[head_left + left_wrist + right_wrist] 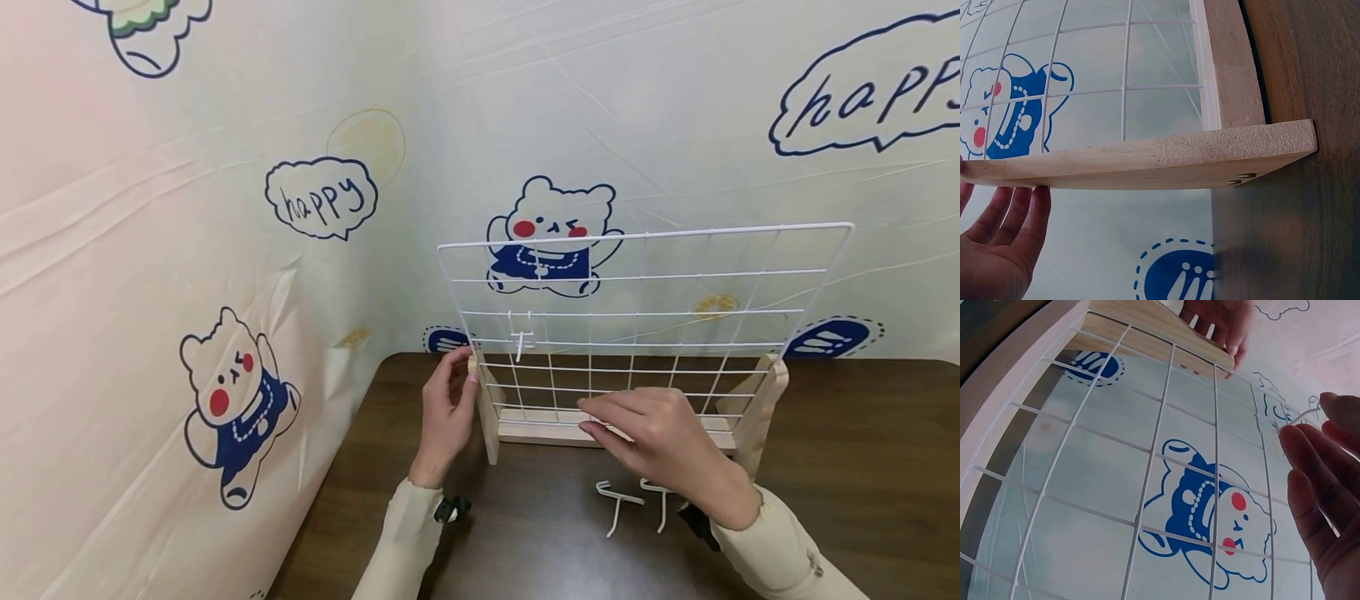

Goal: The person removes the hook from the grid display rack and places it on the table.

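Observation:
My left hand (444, 408) grips the upper end of the left wooden side panel (1116, 165), its fingertips against the outer face. That panel supports a tilted white wire grid (645, 275). A white hook (521, 340) hangs on the grid toward its left side. In front of the lower wires is my right hand (660, 429), thumb and forefinger extended with a gap between them. It stands to the right of the hung hook in the head view. From the right wrist, its fingertips (1290, 434) overlap the hook.
Two loose white hooks, a left one (618, 504) and a right one (660, 500), lie on the dark wooden table (540, 533) before the stand. A wooden base bar (540, 432) joins the side panels; the right panel (765, 412) stands opposite. Printed cloth (420, 167) hangs behind and left.

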Motion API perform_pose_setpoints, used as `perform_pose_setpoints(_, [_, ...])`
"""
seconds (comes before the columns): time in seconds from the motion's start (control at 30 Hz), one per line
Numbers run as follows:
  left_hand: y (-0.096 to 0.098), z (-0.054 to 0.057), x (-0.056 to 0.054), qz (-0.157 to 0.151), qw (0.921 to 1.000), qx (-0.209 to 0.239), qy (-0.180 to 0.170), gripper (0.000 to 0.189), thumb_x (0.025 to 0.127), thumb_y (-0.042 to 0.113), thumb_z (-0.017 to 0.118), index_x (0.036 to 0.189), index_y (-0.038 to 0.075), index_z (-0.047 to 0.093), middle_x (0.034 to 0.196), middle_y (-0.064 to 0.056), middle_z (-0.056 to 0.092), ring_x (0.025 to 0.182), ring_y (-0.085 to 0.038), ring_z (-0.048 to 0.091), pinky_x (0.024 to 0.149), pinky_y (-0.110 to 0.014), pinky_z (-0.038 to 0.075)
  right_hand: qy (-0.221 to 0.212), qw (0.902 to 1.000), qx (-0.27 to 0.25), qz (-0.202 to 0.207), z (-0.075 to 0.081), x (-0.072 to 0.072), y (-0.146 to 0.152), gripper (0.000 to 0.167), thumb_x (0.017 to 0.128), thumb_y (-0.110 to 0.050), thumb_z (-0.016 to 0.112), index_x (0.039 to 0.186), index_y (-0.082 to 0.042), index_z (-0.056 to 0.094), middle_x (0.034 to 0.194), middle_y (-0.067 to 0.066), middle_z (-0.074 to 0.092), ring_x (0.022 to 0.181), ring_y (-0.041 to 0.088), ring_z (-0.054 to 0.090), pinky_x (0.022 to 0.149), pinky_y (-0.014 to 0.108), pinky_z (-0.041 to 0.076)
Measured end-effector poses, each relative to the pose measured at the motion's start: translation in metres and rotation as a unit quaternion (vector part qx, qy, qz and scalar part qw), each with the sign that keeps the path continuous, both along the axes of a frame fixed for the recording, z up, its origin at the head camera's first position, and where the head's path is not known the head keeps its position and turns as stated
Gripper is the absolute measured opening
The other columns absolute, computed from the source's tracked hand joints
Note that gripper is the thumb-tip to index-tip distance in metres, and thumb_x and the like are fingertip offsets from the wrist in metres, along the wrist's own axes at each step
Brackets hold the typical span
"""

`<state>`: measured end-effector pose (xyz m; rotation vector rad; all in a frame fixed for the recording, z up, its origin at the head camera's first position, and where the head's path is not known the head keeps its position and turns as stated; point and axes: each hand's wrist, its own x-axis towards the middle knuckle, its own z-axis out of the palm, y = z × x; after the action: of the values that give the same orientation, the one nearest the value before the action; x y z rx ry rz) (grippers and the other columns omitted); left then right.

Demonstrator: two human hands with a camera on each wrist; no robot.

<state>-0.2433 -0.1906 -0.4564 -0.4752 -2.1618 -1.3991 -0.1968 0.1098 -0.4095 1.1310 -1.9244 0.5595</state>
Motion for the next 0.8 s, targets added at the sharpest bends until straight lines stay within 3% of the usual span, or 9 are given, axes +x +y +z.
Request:
perform_pose_setpoints(0.17, [-0.0003, -0.0001, -0.0001, -0.002, 1.0000, 0.001, -0.001, 0.033, 0.105, 0.009, 0.059, 0.137, 0.004, 0.061, 0.132, -0.010, 0.069, 0.117, -0.028, 0.070, 0.090, -0.041, 0.062, 0.000, 1.0000, -0.005, 0.002, 0.0013, -0.0008, -0.0011, 0.042, 0.109, -0.036, 0.051, 0.100, -0.008, 0.081, 0.084, 0.002, 0.081, 0.068, 0.014, 0.076, 0.059, 0.031, 0.061])
perform_pose_setpoints(0.4, [-0.0003, -0.0002, -0.0005, 0.001, 1.0000, 0.003, -0.006, 0.032, 0.105, 0.009, 0.059, 0.137, 0.007, 0.061, 0.132, -0.010, 0.069, 0.116, -0.026, 0.069, 0.089, -0.036, 0.062, 0.005, 0.9998, -0.017, 0.010, 0.0033, -0.0021, -0.0023, 0.041, 0.109, -0.035, 0.052, 0.099, -0.007, 0.081, 0.084, 0.003, 0.081, 0.068, 0.014, 0.077, 0.060, 0.031, 0.061])
perform_pose_setpoints(0.57, [0.0001, -0.0006, 0.0008, 0.002, 0.9999, 0.004, -0.011, 0.032, 0.105, 0.010, 0.059, 0.137, 0.011, 0.062, 0.133, -0.009, 0.069, 0.116, -0.026, 0.069, 0.091, -0.041, 0.062, 0.006, 0.9995, -0.024, 0.018, 0.0042, -0.0027, -0.0037, 0.040, 0.108, -0.034, 0.054, 0.098, -0.007, 0.081, 0.085, 0.003, 0.081, 0.069, 0.014, 0.077, 0.060, 0.032, 0.061])
perform_pose_setpoints(0.8, [0.0006, 0.0005, 0.0006, 0.001, 0.9999, 0.003, -0.011, 0.032, 0.105, 0.011, 0.058, 0.137, 0.007, 0.061, 0.133, -0.010, 0.069, 0.116, -0.027, 0.069, 0.090, -0.047, 0.062, 0.010, 0.9994, -0.028, 0.018, 0.0053, -0.0041, -0.0049, 0.039, 0.108, -0.034, 0.054, 0.098, -0.007, 0.081, 0.085, 0.002, 0.081, 0.070, 0.014, 0.077, 0.061, 0.032, 0.061])
